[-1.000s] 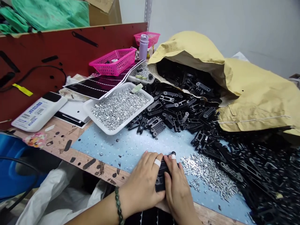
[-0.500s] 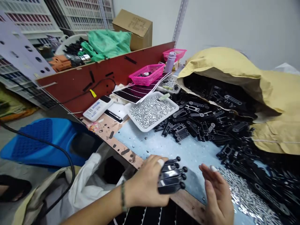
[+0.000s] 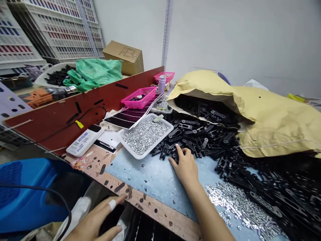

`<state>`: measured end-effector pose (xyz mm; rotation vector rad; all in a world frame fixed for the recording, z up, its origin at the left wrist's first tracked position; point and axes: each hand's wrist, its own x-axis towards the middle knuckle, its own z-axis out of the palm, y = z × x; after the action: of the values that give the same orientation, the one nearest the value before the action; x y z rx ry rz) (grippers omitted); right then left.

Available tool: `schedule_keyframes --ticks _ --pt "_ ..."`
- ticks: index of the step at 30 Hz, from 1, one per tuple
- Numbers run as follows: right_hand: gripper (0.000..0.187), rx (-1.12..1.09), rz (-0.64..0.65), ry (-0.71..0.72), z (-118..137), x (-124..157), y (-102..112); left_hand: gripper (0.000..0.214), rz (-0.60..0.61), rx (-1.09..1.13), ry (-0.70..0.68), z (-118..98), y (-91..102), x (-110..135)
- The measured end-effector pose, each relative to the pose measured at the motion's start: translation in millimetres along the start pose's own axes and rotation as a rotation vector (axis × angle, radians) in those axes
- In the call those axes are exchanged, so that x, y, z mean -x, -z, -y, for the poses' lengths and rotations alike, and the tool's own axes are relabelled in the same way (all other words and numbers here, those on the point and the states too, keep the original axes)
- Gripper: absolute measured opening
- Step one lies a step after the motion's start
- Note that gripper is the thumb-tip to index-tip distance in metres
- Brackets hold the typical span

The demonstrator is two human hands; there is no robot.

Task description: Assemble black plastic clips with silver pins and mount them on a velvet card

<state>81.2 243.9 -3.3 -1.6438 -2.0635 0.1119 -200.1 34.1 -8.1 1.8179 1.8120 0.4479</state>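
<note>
My right hand (image 3: 185, 163) reaches over the blue work surface (image 3: 135, 174) to the near edge of a pile of black slotted parts (image 3: 198, 137). Its thumb and fingers are apart, with nothing seen between them. To its left stands a white tray (image 3: 120, 137) heaped with small silvery metal pieces (image 3: 146, 135). My left hand (image 3: 100, 217) is low at the left, in front of the table's edge, thumb and fingers spread and holding nothing. White tape wraps one of its fingers. Beneath it lies an open white sack (image 3: 81, 209).
Loose metal pins and rings (image 3: 240, 204) lie at the right. A yellow paper sack (image 3: 276, 117) spills black parts behind them. A white device (image 3: 84, 140), pink basket (image 3: 140, 97) and purple bottle (image 3: 162, 84) line the red board (image 3: 95, 97). A blue stool (image 3: 27, 190) is at the left.
The several black pieces have left my left hand, which has moved left and down past the table edge. My right hand has gone forward to the black pile. The view has shifted right.
</note>
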Motion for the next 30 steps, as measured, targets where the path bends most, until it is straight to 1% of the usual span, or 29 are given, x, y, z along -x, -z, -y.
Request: schedule_keyframes --ticks 1,3,4,6,8,10,11,13,14,15,17,18,19,20,21,23,25,27,28,30 --pt "0.044 -0.004 0.001 0.016 -3.5 0.9 -2.3 0.049 0.014 0.052 -0.034 -22.4 0.6 -13.6" --pt "0.045 -0.075 -0.021 0.076 -16.7 9.8 -2.5 0.045 0.089 0.171 -0.102 -65.5 -0.1 -40.3" --pt "0.048 -0.122 -0.037 0.098 -24.7 16.9 -0.3 0.042 0.093 0.25 -0.103 -84.8 -2.2 -53.5" --pt "0.053 -0.205 -0.097 0.084 -37.9 34.4 8.5 0.038 0.157 0.451 -0.093 -117.7 -11.0 -79.6" --pt "0.055 -0.253 -0.206 0.039 -41.9 54.2 20.8 0.039 0.233 0.691 -0.068 -144.0 -26.3 -105.1" --pt "0.054 -0.287 -0.301 0.06 -35.4 72.8 32.6 0.047 0.352 0.965 -0.006 -166.4 -45.2 -128.6" --pt "0.053 -0.31 -0.31 0.101 -30.4 80.0 37.4 0.049 0.409 1.089 0.032 -176.6 -54.6 -138.9" --pt "0.053 -0.387 -0.232 0.177 -25.2 87.0 45.7 0.05 0.477 1.259 0.1 -194.3 -70.3 -155.6" --pt "0.052 -0.427 -0.193 0.167 -28.3 86.3 50.5 0.048 0.486 1.313 0.122 -201.2 -75.8 -161.9" --pt "0.048 -0.441 -0.179 0.131 -36.6 82.8 56.6 0.046 0.484 1.35 0.147 -206.6 -79.7 -166.8" --pt "0.035 -0.35 -0.231 -0.038 -68.6 69.2 73.5 0.042 0.476 1.36 0.197 -212.5 -83.2 -173.4" --pt "0.029 -0.213 -0.303 -0.148 -90.1 60.1 83.6 0.04 0.472 1.322 0.212 -213.5 -83.7 -175.5" --pt "0.029 -0.041 -0.322 -0.292 -113.0 50.2 93.7 0.036 0.457 1.253 0.216 -213.7 -83.8 -177.4" --pt "0.03 0.021 -0.33 -0.368 -135.5 40.1 102.7 0.032 0.429 1.161 0.204 -213.5 -84.0 -179.5" --pt "0.03 0.053 -0.321 -0.41 -155.8 30.0 109.7 0.029 0.399 1.065 0.175 -213.2 -84.6 -182.1" --pt "0.027 0.085 -0.238 -0.453 -185.8 11.3 115.8 0.028 0.343 0.923 0.107 -213.3 -87.0 -190.1" --pt "0.023 0.089 -0.138 -0.483 -201.1 -4.2 112.8 0.032 0.306 0.868 0.067 -214.9 -90.0 -201.3" --pt "0.019 0.079 -0.063 -0.513 -207.0 -15.3 106.8 0.034 0.287 0.858 0.048 -217.3 -91.1 -212.2" --pt "0.016 0.068 -0.04 -0.521 -208.4 -18.9 104.9 0.035 0.28 0.856 0.043 -218.5 -90.5 -216.0" --pt "0.012 0.029 -0.024 -0.515 -211.2 -21.4 106.0 0.035 0.309 0.827 0.029 -220.3 -87.0 -218.7"
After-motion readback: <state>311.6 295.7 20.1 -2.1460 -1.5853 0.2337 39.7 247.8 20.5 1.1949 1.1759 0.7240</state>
